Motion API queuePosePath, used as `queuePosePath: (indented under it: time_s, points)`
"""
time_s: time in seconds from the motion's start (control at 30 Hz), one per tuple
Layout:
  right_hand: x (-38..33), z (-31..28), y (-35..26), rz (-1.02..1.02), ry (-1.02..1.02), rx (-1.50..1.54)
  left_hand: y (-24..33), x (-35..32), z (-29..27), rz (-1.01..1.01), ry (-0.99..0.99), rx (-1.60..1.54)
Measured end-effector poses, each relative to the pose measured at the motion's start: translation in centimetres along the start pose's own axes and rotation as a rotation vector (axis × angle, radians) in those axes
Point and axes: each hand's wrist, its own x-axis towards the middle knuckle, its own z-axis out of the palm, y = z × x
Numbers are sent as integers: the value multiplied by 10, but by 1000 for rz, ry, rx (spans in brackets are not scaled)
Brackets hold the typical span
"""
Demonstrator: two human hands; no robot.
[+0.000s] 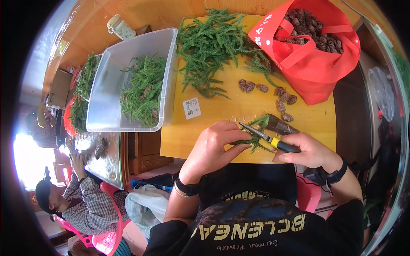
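Over the near edge of the yellow tabletop (188, 143), my left hand (215, 143) pinches a green artificial pine sprig (258, 143) between thumb and fingers. My right hand (309, 149) is wrapped round the yellow-and-black handles of long-nose pliers (259, 133). Their narrow metal jaws point left and lie across the sprig, close to my left fingertips; whether they grip it I cannot tell. Just behind the pliers lies a dark, shiny strip-like bundle (279, 125). Several loose brown pine cones (282, 106) are scattered farther back, with a white printed label (191, 108) to the left.
A translucent plastic bin (168, 81) with finished-looking sprigs and cones stands at left. Loose green sprigs (213, 42) are heaped at the back. A red bag (318, 77) full of pine cones stands back right. Far left, another person (92, 200) sits working at a separate table.
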Motion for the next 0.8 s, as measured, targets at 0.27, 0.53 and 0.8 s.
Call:
queuePosePath:
  time_s: [0.27,0.53,0.8]
  points:
    - [-5,1,-2,-50,-42,255,2,-1,-1,8,-9,-9]
    - [-3,2,-18,-36,59,-103,6,-1,1,-6,4,26]
    - [2,8,-15,-202,178,-350,6,-3,2,-6,14,22]
